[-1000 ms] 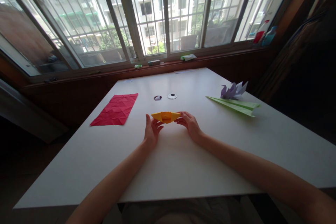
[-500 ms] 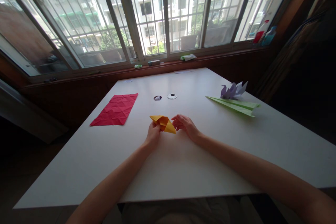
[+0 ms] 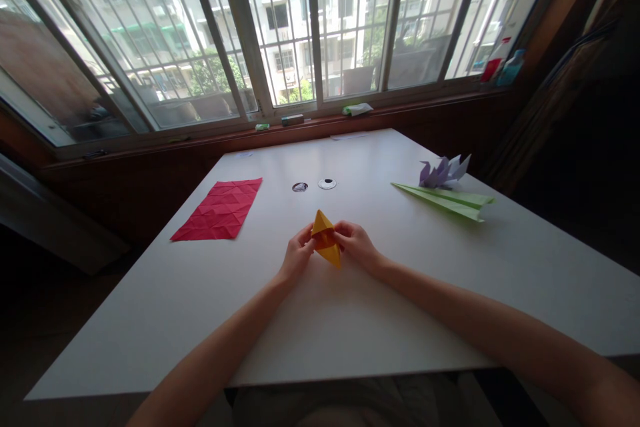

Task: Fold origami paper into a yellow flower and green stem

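At the centre of the frame, the left hand (image 3: 297,257) and right hand (image 3: 358,245) pinch a folded yellow paper shape (image 3: 326,246) between their fingertips, just above the white surface (image 3: 350,320). A creased red sheet (image 3: 219,209) lies at centre left; green (image 3: 447,200) and purple (image 3: 443,172) paper figures lie at right.

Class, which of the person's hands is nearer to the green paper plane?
Right. The right hand lies between the orange folded paper and the green paper plane; the left hand is on the far side.
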Action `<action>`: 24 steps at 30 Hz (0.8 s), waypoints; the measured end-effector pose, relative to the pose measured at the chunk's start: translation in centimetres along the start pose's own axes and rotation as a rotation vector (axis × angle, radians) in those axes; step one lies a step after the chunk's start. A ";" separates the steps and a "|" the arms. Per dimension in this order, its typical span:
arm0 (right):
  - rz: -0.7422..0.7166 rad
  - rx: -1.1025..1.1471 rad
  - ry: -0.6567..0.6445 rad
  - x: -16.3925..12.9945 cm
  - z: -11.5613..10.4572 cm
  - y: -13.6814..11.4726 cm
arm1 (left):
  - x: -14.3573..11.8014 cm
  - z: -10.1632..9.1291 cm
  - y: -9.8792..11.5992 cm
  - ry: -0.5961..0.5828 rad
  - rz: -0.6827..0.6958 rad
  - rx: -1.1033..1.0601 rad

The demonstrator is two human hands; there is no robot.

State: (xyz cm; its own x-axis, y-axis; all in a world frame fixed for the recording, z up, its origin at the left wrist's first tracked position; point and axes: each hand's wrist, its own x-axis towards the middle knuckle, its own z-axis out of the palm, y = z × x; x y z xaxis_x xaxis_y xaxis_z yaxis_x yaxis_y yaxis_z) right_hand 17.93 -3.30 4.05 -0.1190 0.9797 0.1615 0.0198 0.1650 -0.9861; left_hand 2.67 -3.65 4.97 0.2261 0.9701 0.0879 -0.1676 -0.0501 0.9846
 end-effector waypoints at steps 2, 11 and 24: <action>-0.009 -0.008 0.044 0.0 -0.1 0.1 | 0.0 0.0 0.0 0.017 -0.002 0.073; 0.007 -0.045 -0.007 -0.3 0.2 -0.2 | 0.0 -0.2 -0.6 0.003 0.001 0.214; -0.053 -0.106 0.064 -1.0 0.5 -1.2 | -0.1 -0.5 -0.4 0.035 -0.017 0.318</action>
State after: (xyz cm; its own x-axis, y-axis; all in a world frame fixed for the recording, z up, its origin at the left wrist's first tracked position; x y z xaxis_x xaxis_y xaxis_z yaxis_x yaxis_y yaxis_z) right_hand 17.54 -4.49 5.07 -0.0594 0.9741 0.2183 0.1205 0.2241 -0.9671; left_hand 2.20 -3.58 4.47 0.1926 0.9787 0.0712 0.1456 -0.1002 0.9843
